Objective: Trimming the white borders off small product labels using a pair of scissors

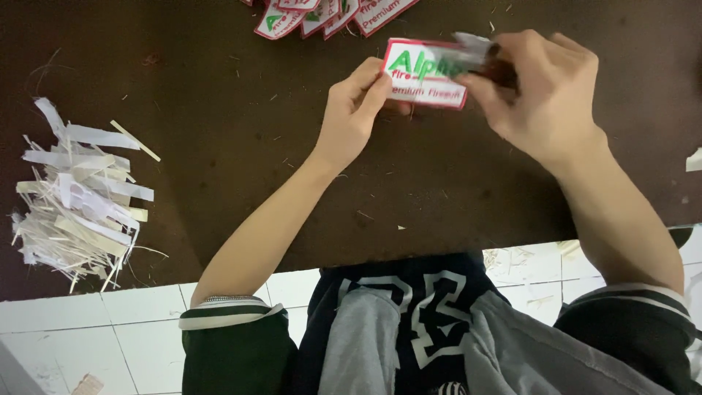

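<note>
Patch work was in hand: a white cloth patch with a red stitched edge and green letters [424,73] was held just above the dark brown table [219,132]. Its left end was pinched by the left hand [355,110]. The right hand [545,91] was closed on a small blurred tool [479,51] at the patch's right end; what kind could not be told. Trimming the edge seemed to be the step, so a steady hold would be called for next. White paper strips [77,197] were piled far to the left. More patches [329,14] were laid at the far edge.
</note>
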